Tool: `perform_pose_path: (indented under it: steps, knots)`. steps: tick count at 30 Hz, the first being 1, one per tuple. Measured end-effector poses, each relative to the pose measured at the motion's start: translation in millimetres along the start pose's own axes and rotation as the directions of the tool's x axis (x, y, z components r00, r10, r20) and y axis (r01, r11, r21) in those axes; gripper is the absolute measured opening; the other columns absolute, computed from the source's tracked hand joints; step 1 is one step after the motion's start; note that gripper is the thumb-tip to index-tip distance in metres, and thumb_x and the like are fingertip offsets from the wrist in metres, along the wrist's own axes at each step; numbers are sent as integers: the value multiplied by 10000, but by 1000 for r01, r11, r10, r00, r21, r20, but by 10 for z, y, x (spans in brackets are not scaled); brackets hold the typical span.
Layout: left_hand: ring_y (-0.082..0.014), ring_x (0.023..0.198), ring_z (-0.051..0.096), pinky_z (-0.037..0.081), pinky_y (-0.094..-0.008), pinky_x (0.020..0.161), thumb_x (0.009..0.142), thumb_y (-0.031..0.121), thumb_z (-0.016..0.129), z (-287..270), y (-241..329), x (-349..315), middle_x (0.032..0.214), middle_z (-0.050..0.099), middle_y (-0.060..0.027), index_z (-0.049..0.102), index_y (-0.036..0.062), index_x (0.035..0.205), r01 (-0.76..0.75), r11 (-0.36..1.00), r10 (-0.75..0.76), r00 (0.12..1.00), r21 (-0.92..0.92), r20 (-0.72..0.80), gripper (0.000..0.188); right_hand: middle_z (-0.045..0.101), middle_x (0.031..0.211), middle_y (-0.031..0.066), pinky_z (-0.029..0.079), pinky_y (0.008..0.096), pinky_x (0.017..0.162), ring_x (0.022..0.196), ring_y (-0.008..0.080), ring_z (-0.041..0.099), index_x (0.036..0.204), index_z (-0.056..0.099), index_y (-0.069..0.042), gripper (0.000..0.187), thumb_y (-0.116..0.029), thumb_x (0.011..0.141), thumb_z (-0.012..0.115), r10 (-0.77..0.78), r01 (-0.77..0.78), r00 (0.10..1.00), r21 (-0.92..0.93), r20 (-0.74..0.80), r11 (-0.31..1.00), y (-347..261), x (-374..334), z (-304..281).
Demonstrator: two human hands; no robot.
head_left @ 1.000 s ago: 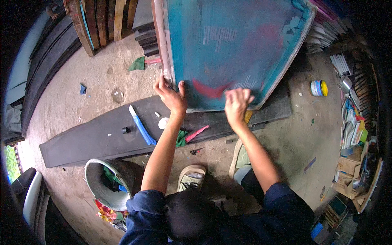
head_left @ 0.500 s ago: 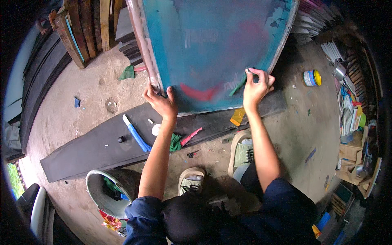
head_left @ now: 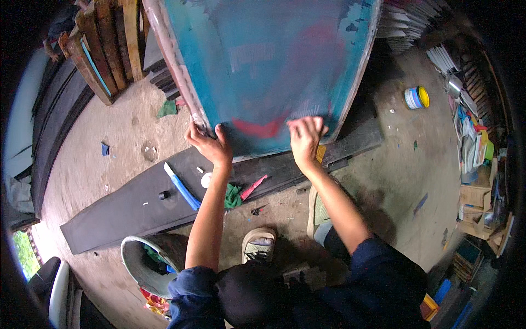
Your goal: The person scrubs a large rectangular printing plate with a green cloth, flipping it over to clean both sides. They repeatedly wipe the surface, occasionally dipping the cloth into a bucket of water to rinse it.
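A screen-printing frame [head_left: 263, 66] with blue-teal mesh stands tilted before me, with a red smear across its lower part. My left hand [head_left: 212, 147] holds the frame's lower left corner, thumb on the front and fingers around the edge. Against the lower right of the mesh, my right hand [head_left: 307, 140] has its fingers curled together; they are slightly blurred, and whatever they hold is hidden. Below the frame, a black board [head_left: 131, 205] lies on the floor, bearing a blue-handled knife [head_left: 182, 186], a green cloth scrap [head_left: 233, 196] and a pink scrap [head_left: 253, 186].
A grey bucket [head_left: 129, 257] with green cloth inside stands at lower left. To the right are a yellow-rimmed can [head_left: 417, 97] and a cluttered shelf [head_left: 474, 197]. Wooden frames [head_left: 101, 49] lean at upper left, where part of another person [head_left: 52, 52] shows.
My right hand has moved left and down along the mesh. The green strip under its fingers is out of sight now. My left hand keeps its hold; the view has shifted slightly.
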State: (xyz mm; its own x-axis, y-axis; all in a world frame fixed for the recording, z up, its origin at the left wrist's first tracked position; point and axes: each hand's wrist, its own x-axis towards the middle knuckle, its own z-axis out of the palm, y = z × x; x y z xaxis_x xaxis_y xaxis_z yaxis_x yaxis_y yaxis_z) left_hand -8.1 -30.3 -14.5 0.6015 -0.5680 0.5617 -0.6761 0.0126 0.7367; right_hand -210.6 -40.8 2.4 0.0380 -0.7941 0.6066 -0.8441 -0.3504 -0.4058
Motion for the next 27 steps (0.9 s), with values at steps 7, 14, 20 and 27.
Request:
perform_pose_path:
  steps: [7,14,20,27]
  knots:
    - [-383,1004,412,364,-438,853,809,336,576,17,-41,-10,1091,354,-219,281,20,1282,-56,998,56,998,8,-11,641,602,758,-21,327,318,762,844,180,466,696,560,-93,116,-8,697,639,275,-240,897,141,-347,961,211,343,-134]
    - [-372,988,416,369,-430,844,804,355,590,9,-107,1,1086,358,-214,294,2,1269,-60,998,60,998,-8,-14,655,563,758,11,328,345,761,835,206,468,764,577,-97,113,-44,704,657,176,-154,964,122,-197,980,282,120,-80]
    - [-365,995,415,375,-418,818,804,342,595,58,-78,2,1098,355,-215,292,15,1277,-101,995,101,994,9,-32,651,558,779,55,356,360,749,795,247,461,749,550,-53,125,-42,710,668,286,-291,914,25,-287,956,164,-111,63]
    - [-366,1015,406,367,-423,845,759,220,643,27,-31,-53,1110,357,-209,269,27,1297,-65,998,65,998,20,-7,683,563,787,72,356,377,733,782,260,482,755,522,-69,96,-48,744,614,399,-323,865,273,-303,906,206,11,36]
